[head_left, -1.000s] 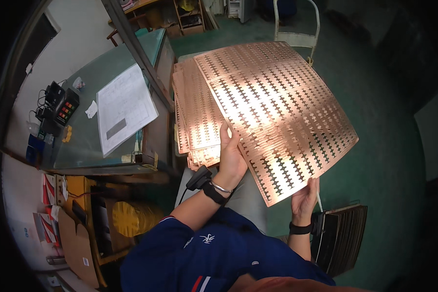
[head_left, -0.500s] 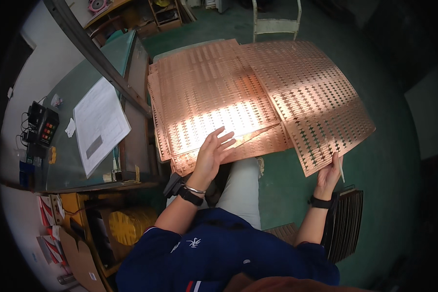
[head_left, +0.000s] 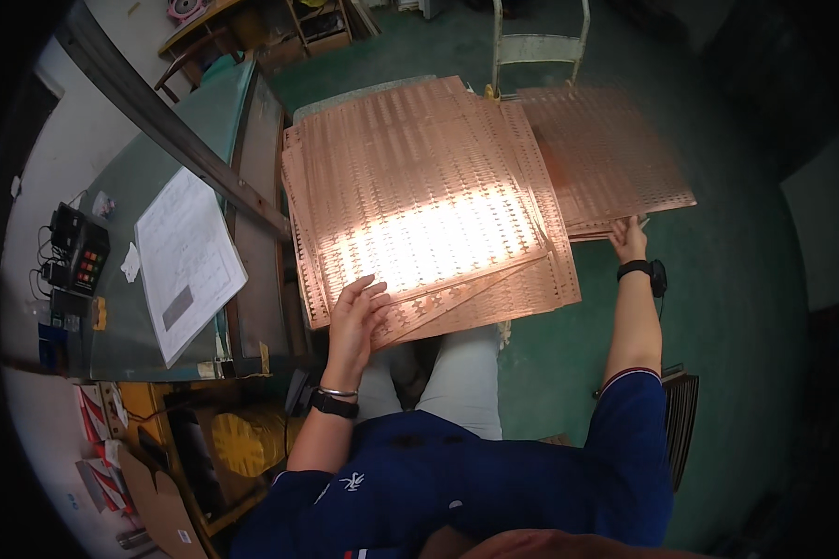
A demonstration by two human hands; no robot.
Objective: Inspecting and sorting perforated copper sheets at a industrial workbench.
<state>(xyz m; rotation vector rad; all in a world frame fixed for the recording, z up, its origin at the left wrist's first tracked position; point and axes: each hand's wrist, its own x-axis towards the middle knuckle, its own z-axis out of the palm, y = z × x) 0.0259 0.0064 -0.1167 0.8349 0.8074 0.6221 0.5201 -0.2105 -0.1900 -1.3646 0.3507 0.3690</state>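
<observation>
A wide stack of perforated copper-coloured sheets lies in front of me, its layers unevenly lined up and a bright glare across the top one. My left hand is at the stack's near edge, fingers apart and loosely bent, gripping nothing. Off to the right, my right hand has its fingers closed at the near edge of another perforated copper sheet. That sheet is slightly blurred and lies over other sheets beside the main stack. A thin pale stick shows only faintly at the right fingers.
On the left, a green-topped table bears a sheet of paper and a black device with coloured buttons. A metal post slants between table and stack. Behind stands a pale metal frame. Dark panels lean at lower right.
My right hand has carried the copper sheet away from me, uncovering the main stack's right side. My left hand has drawn back a little to the left and nearer to me.
</observation>
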